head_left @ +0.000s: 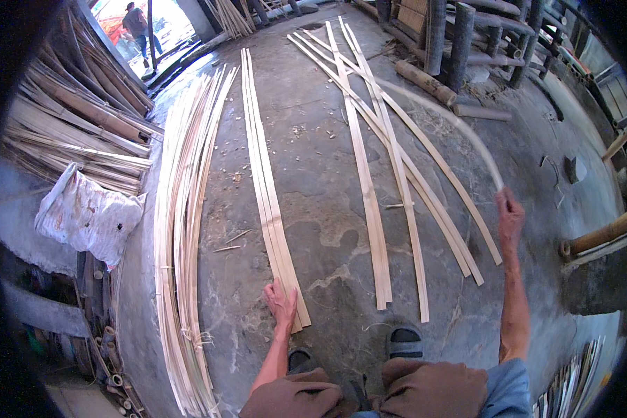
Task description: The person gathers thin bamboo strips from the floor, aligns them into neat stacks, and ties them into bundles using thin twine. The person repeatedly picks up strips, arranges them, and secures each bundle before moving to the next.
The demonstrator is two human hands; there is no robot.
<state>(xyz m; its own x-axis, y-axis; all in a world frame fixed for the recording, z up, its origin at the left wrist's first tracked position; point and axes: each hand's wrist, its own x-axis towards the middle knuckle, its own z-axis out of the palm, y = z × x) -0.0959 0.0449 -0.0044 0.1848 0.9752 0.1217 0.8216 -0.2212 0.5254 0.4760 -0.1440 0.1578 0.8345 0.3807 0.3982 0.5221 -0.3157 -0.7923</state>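
Observation:
Down at the near end of a narrow row of long pale bamboo strips (263, 177), my left hand (281, 304) has its fingers closed over their edge. The strips lie side by side on the floor. Out to the right, my right hand (510, 210) pinches the end of one bamboo strip (467, 129). That strip bends in an arc toward the far middle and is smeared by motion. Between my hands several more bamboo strips (400, 167) lie loose, crossing one another at their far ends.
A thick bundle of strips (181, 230), tied near its close end, lies on the left. Beyond it are stacked split bamboo (76, 104) and a white sack (90, 212). Bamboo poles (425, 82) and a wooden frame (460, 42) stand far right. Another person (136, 31) is outside the doorway.

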